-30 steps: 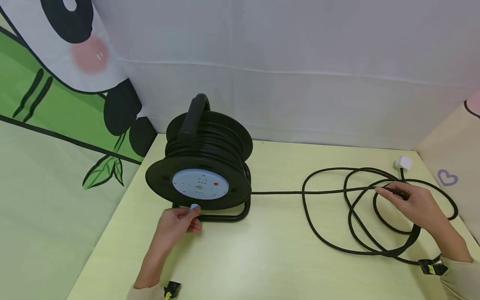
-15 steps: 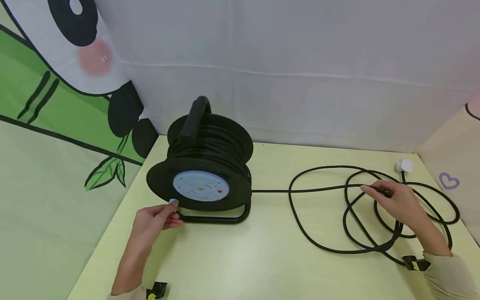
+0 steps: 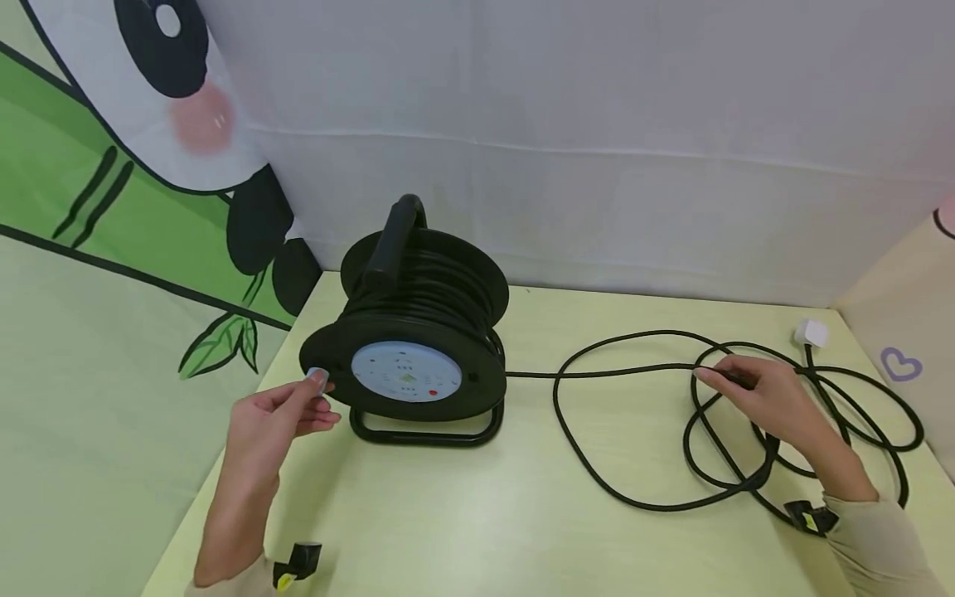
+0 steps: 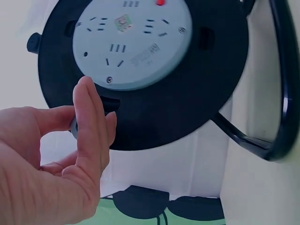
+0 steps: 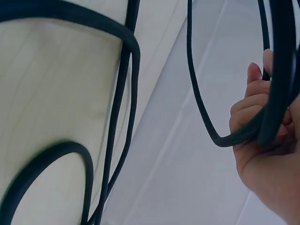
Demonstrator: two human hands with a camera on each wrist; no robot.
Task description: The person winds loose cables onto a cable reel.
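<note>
A black cable reel (image 3: 421, 307) stands upright on the pale yellow table (image 3: 477, 522), its light-blue socket face (image 3: 405, 372) towards me. My left hand (image 3: 317, 388) pinches the small grey crank knob (image 3: 317, 376) at the left rim of the front flange; in the left wrist view the left hand's fingers (image 4: 89, 117) curl round the knob (image 4: 73, 125). The black cable (image 3: 597, 373) runs right from the reel into loose loops. My right hand (image 3: 727, 380) grips it among the loops, and the right wrist view shows the cable (image 5: 272, 93) across the curled fingers.
The cable's white plug (image 3: 811, 333) lies at the table's far right corner. A white cloth backdrop (image 3: 582, 166) closes the back, a panda-print sheet (image 3: 112, 207) the left side and a beige panel (image 3: 906, 332) the right. Black wrist straps (image 3: 297, 562) sit on both forearms.
The knob and my left hand have swung from the flange's bottom up to its left side. The loops have slid leftwards, and my right hand moved left along with the cable.
</note>
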